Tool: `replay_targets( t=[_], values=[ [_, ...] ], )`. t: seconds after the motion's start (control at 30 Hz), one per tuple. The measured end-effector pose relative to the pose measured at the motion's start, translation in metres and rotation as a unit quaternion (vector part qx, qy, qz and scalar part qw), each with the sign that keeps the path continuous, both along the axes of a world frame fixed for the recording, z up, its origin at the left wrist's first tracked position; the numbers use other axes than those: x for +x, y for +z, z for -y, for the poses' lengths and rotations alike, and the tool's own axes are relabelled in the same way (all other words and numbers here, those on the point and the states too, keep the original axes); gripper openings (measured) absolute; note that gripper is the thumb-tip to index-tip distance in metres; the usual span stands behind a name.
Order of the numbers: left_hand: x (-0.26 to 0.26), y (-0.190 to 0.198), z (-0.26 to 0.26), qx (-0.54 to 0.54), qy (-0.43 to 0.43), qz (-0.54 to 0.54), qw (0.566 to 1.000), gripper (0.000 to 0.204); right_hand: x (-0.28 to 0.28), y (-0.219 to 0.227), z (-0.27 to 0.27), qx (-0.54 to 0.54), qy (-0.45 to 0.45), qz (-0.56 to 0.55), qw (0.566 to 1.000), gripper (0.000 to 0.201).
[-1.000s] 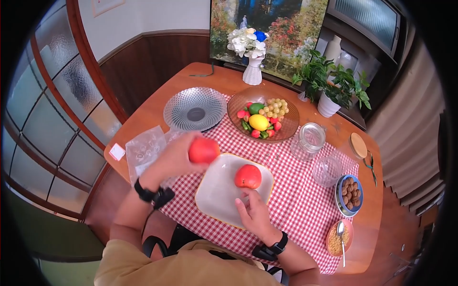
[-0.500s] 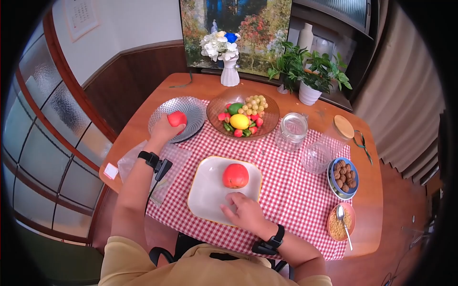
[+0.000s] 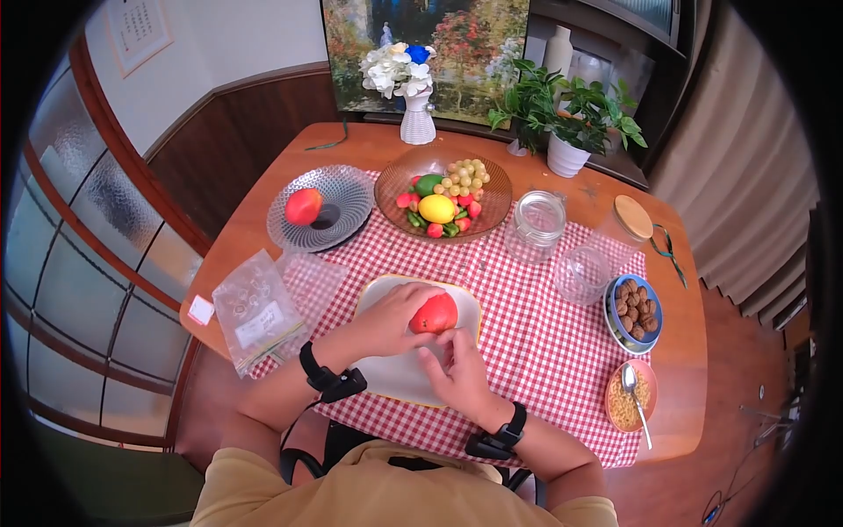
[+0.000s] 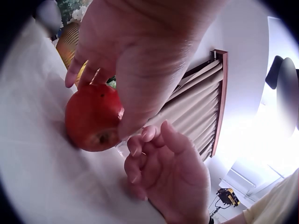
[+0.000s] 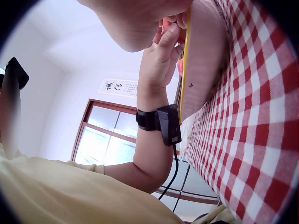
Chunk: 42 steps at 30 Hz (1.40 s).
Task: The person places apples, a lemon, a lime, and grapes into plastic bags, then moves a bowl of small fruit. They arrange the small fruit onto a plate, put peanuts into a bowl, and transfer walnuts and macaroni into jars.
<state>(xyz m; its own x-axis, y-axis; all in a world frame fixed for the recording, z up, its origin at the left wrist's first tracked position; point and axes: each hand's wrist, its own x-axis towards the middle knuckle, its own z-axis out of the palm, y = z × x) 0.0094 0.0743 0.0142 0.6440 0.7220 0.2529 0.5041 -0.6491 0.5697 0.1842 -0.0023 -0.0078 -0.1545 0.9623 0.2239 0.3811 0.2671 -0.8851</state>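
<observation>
A large round red fruit [image 3: 436, 314] sits in the white rectangular dish [image 3: 395, 378] with a yellow rim. My left hand [image 3: 392, 318] reaches across the dish and grips that fruit from its left, fingers along the far side and thumb nearer me. In the left wrist view the fruit [image 4: 93, 119] shows a dark dimple at its lower end. Beside it my right hand [image 3: 461, 373] hangs loosely curled over the dish, holding nothing, fingertips close to the left thumb. Another red fruit [image 3: 304, 207] lies in the grey textured glass plate [image 3: 353, 195] at the back left.
An amber bowl [image 3: 498, 198] holds grapes, a lemon and small fruit. A clear plastic bag [image 3: 255, 307] lies left. Glass jars [image 3: 537, 233], a bowl of walnuts [image 3: 637, 307] and an orange bowl [image 3: 650, 391] with a spoon stand right, on or near the checked cloth [image 3: 544, 342].
My left hand carried one red fruit to the grey plate, left it there, and came back to the fruit in the dish. The right hand stayed over the dish.
</observation>
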Motion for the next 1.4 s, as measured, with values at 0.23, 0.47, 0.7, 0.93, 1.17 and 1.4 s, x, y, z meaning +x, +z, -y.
replay_targets(
  t=[0.23,0.47,0.7,0.93,1.17,1.4],
  values=[
    [-0.015,0.006,0.025,-0.194,0.065,-0.022,0.979,0.054,0.0,-0.005,-0.007,0.146,-0.024,0.035,0.988,0.044],
    [-0.016,-0.005,0.058,-0.119,0.126,0.054,0.983,0.041,-0.006,0.004,-0.003,0.011,0.04,0.159,0.986,0.053],
    [-0.012,-0.025,0.073,-0.183,0.159,0.103,0.965,0.039,-0.002,0.006,-0.006,-0.066,0.077,0.151,0.983,0.035],
    [-0.009,-0.018,0.079,-0.108,0.096,0.078,0.986,0.075,-0.002,0.008,-0.006,-0.014,0.058,0.131,0.99,0.032],
    [-0.013,-0.023,0.074,-0.198,0.163,-0.044,0.966,0.08,-0.002,0.02,-0.002,0.016,0.07,0.15,0.986,0.041],
    [-0.009,-0.017,0.073,0.019,0.088,0.071,0.993,0.073,0.0,0.002,-0.006,-0.032,0.059,0.125,0.99,0.055]
  ],
)
